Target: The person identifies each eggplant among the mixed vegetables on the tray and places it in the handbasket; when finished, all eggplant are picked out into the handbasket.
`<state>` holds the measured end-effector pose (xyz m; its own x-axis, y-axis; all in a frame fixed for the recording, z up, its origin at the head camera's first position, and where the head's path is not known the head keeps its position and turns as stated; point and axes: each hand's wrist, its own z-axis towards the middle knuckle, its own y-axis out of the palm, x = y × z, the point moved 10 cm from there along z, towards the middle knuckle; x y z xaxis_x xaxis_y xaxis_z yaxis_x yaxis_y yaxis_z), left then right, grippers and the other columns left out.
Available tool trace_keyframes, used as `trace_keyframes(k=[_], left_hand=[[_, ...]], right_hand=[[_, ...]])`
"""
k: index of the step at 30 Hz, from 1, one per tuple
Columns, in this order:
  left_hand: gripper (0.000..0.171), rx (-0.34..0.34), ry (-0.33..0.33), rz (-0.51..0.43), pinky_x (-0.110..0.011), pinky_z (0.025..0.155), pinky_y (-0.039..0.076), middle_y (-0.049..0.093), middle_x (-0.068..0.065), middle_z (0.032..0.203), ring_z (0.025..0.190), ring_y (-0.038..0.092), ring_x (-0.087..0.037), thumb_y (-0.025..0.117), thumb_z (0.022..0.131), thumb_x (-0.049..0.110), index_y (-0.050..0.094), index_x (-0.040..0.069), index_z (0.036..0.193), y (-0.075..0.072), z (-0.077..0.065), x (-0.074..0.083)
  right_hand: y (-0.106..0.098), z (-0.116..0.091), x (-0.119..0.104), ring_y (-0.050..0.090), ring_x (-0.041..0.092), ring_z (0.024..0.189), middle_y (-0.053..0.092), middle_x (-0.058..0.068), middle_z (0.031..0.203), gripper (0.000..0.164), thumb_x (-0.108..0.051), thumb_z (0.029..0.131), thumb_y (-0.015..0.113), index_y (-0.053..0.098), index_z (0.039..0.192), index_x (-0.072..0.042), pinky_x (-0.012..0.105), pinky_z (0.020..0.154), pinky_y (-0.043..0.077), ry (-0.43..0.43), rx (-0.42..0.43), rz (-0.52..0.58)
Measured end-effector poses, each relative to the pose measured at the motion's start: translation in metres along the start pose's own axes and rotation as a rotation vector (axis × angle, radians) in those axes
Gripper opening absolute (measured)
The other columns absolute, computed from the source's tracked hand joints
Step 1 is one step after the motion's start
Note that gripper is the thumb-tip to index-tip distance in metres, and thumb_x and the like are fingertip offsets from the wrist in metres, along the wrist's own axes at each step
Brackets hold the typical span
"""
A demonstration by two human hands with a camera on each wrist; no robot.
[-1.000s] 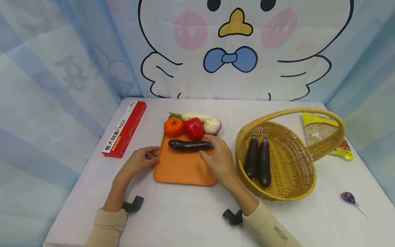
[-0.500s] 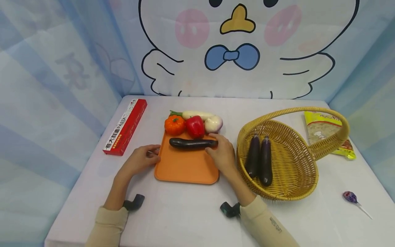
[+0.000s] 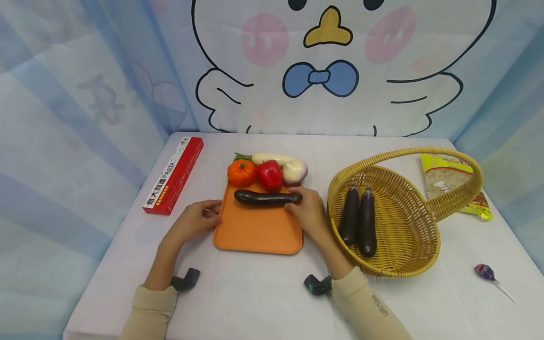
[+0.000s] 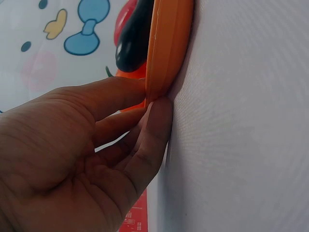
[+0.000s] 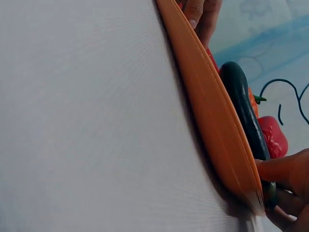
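Note:
An orange tray [image 3: 257, 231] lies on the table in the head view, with a dark eggplant [image 3: 261, 198] crosswise on it. My left hand [image 3: 197, 219] pinches the tray's left rim, thumb and fingertips meeting there in the left wrist view. On the other side, my right hand [image 3: 309, 210] holds the stem end of the eggplant, thumb in front and fingers behind, right at the tray's edge. At the tray's far end sit an orange pumpkin [image 3: 241, 173], a red bell pepper [image 3: 269, 175], a white-and-purple round vegetable [image 3: 295, 171] and a white radish [image 3: 272, 158].
A wicker basket [image 3: 403, 226] with two eggplants [image 3: 367, 222] stands close to my right forearm, its handle arching high. A red pasta box [image 3: 174, 177] lies at the left. Farther right are a yellow food bag [image 3: 450, 177] and a lollipop [image 3: 485, 272].
My right hand has shifted slightly right along the eggplant to its stem end, showing more of it. The left hand stays at the tray's rim. The whole head view has moved a little.

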<state>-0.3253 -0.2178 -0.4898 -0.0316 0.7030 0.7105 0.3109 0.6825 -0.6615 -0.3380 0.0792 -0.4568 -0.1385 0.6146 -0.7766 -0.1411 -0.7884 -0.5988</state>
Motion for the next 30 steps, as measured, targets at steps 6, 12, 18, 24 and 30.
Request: trace_keyframes(k=[6,12,18,24,30], left_hand=[[0.054,0.006,-0.010,0.001,-0.036,0.085,0.055,0.065,-0.007,0.112,0.095,0.061,-0.022,0.071,0.090,0.023,0.056,0.011,0.140,0.001,0.000,0.000],[0.054,0.004,-0.013,0.001,-0.036,0.084,0.055,0.065,-0.007,0.112,0.096,0.061,-0.023,0.071,0.090,0.024,0.056,0.011,0.140,0.001,0.001,0.000],[0.055,0.002,-0.010,-0.004,-0.036,0.084,0.055,0.065,-0.007,0.113,0.096,0.062,-0.022,0.071,0.090,0.024,0.056,0.010,0.141,0.002,0.000,-0.001],[0.055,0.000,-0.021,-0.009,-0.036,0.084,0.055,0.065,-0.007,0.113,0.096,0.062,-0.022,0.071,0.090,0.024,0.055,0.011,0.141,0.002,-0.001,-0.002],[0.055,-0.005,-0.020,-0.013,-0.036,0.084,0.055,0.065,-0.008,0.113,0.096,0.062,-0.023,0.071,0.090,0.023,0.055,0.011,0.141,0.001,-0.001,-0.002]], right_hand=[[0.002,0.001,0.000,0.055,0.030,0.115,0.068,0.013,0.116,0.041,-0.002,0.076,0.083,0.073,0.115,-0.006,0.043,0.100,0.040,-0.005,-0.023,-0.019],[0.001,0.000,-0.001,0.056,0.030,0.114,0.069,0.011,0.111,0.038,-0.002,0.075,0.084,0.074,0.112,-0.007,0.043,0.099,0.040,-0.013,-0.025,-0.020],[0.000,-0.002,-0.003,0.061,0.023,0.099,0.071,0.008,0.106,0.037,-0.004,0.075,0.085,0.075,0.110,-0.007,0.038,0.085,0.045,-0.004,-0.026,-0.007],[-0.002,-0.006,-0.003,0.056,0.022,0.084,0.072,0.005,0.102,0.035,-0.009,0.076,0.086,0.075,0.109,-0.011,0.034,0.071,0.039,0.049,-0.019,-0.002],[-0.003,-0.008,-0.011,0.054,0.021,0.075,0.072,0.001,0.095,0.031,-0.009,0.076,0.085,0.076,0.106,-0.011,0.033,0.064,0.039,0.031,-0.031,0.039]])
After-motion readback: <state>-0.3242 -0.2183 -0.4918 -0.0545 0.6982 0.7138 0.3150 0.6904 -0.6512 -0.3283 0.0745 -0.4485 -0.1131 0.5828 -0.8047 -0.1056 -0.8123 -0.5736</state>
